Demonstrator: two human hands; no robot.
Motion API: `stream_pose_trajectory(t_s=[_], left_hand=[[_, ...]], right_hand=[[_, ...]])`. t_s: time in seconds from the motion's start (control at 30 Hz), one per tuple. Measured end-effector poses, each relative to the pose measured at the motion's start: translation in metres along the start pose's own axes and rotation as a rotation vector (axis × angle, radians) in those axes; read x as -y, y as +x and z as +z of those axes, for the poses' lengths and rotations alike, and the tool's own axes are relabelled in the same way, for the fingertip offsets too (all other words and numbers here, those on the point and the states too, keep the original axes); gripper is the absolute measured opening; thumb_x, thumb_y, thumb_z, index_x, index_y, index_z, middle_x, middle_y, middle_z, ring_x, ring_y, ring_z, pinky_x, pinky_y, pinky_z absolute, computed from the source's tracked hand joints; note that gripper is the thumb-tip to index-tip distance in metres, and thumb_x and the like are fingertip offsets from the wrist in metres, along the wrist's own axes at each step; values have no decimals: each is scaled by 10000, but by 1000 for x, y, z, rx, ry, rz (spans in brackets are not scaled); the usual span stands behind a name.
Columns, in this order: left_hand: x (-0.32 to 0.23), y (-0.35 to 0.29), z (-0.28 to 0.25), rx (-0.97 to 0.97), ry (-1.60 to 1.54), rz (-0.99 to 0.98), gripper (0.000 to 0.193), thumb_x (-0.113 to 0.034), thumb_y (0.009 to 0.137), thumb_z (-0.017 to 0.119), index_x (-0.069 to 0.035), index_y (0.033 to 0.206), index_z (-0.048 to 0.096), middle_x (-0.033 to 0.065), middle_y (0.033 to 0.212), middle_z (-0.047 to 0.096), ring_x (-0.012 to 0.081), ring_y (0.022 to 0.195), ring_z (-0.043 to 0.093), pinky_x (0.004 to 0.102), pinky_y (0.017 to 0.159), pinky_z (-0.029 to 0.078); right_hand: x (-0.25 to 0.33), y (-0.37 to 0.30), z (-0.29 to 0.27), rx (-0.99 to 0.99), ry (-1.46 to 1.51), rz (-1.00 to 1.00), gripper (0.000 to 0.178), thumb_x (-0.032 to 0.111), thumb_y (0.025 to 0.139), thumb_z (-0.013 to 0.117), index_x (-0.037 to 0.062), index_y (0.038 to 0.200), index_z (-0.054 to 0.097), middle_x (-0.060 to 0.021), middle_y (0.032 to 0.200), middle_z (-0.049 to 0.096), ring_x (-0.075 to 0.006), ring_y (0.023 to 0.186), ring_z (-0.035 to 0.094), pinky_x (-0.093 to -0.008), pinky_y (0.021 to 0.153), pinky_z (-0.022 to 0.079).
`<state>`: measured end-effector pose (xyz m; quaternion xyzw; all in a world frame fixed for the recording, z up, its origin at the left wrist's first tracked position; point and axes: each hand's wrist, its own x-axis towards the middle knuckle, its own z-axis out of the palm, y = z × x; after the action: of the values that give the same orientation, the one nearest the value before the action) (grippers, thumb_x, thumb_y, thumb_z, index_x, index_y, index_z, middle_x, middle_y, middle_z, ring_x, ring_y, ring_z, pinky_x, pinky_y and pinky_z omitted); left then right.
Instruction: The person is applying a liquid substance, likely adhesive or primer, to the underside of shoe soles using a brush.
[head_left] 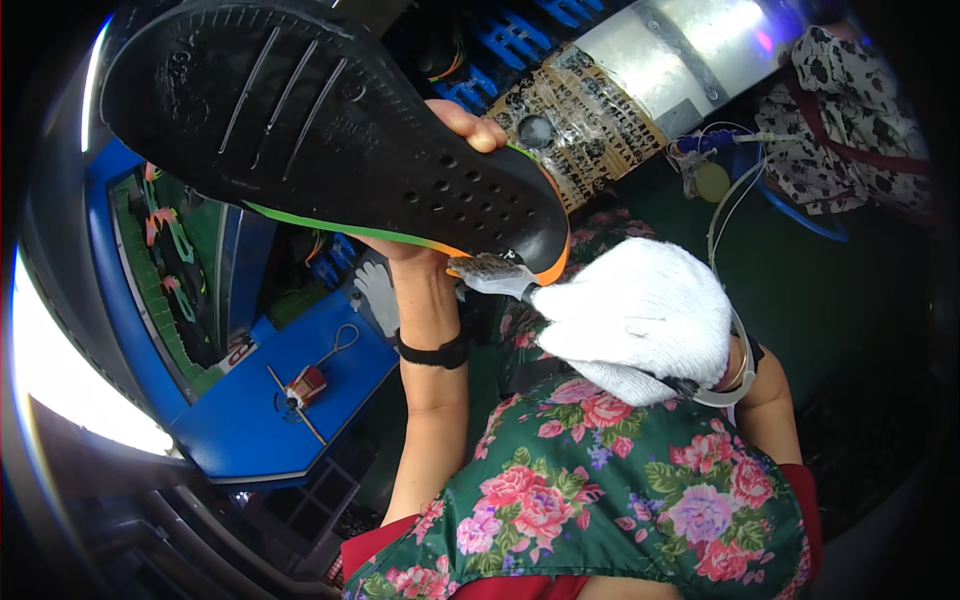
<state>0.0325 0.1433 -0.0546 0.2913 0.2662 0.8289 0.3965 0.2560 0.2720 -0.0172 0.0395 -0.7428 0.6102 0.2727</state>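
Observation:
My left hand (465, 125), bare and closed, grips a large shoe sole (330, 140) by its middle and holds it up with the underside toward me. The sole is black, with long grooves at the toe end, small round holes toward the heel and a green and orange edge. In a white knit glove, my right hand (640, 320) is closed around a brush (490, 275); the glove hides most of the handle. The brush's dark, worn bristles lie against or just beside the orange edge near the heel; contact is hard to tell.
On the left, a blue bench (250, 425) bears a small red container (305, 385) with a thin rod, and a grey glove (377, 297). A metal housing (660, 50) wrapped in taped cardboard (580, 120) stands at the upper right, near hoses and patterned cloth (840, 120).

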Motion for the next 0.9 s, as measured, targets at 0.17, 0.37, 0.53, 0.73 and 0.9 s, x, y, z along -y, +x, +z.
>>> stream_pose_trajectory(t_s=[0.17, 0.37, 0.53, 0.73, 0.9], left_hand=[[2, -2, 5, -53, -53, -1, 1186, -956, 953, 381, 150, 1310, 619, 274, 1162, 708, 398, 1122, 720, 539, 1065, 552], [-6, 0, 8, -59, -59, -12, 1110, -901, 973, 413, 141, 1276, 644, 272, 1126, 713, 399, 1090, 726, 534, 1053, 553], [-10, -2, 10, -62, -29, 6, 1075, -868, 985, 417, 145, 1253, 657, 274, 1114, 720, 394, 1064, 728, 520, 1035, 560], [-8, -6, 14, -73, -86, 5, 1088, -887, 977, 416, 143, 1238, 653, 267, 1094, 728, 398, 1062, 727, 518, 1024, 563], [-9, -9, 14, -19, -70, -41, 1117, -925, 965, 409, 130, 1238, 650, 263, 1104, 724, 402, 1071, 723, 526, 1032, 557]], right_hand=[[2, -1, 1, 1, -32, -61, 303, 109, 832, 890, 147, 1132, 866, -75, 1100, 839, -246, 882, 785, -354, 742, 621], [2, -2, 1, -74, -124, 21, 288, 65, 797, 891, 160, 1067, 871, -61, 1054, 840, -234, 838, 770, -351, 724, 612], [3, -4, 7, -72, -98, 11, 285, 64, 774, 903, 138, 1046, 864, -67, 1014, 838, -243, 819, 763, -352, 709, 605], [4, -10, 9, -120, -5, 132, 232, 16, 700, 901, 112, 903, 840, -100, 1001, 840, -271, 821, 772, -375, 724, 602], [6, -11, 11, -60, 89, 91, 197, 13, 709, 896, 99, 876, 840, -122, 1002, 840, -278, 828, 783, -373, 734, 609]])
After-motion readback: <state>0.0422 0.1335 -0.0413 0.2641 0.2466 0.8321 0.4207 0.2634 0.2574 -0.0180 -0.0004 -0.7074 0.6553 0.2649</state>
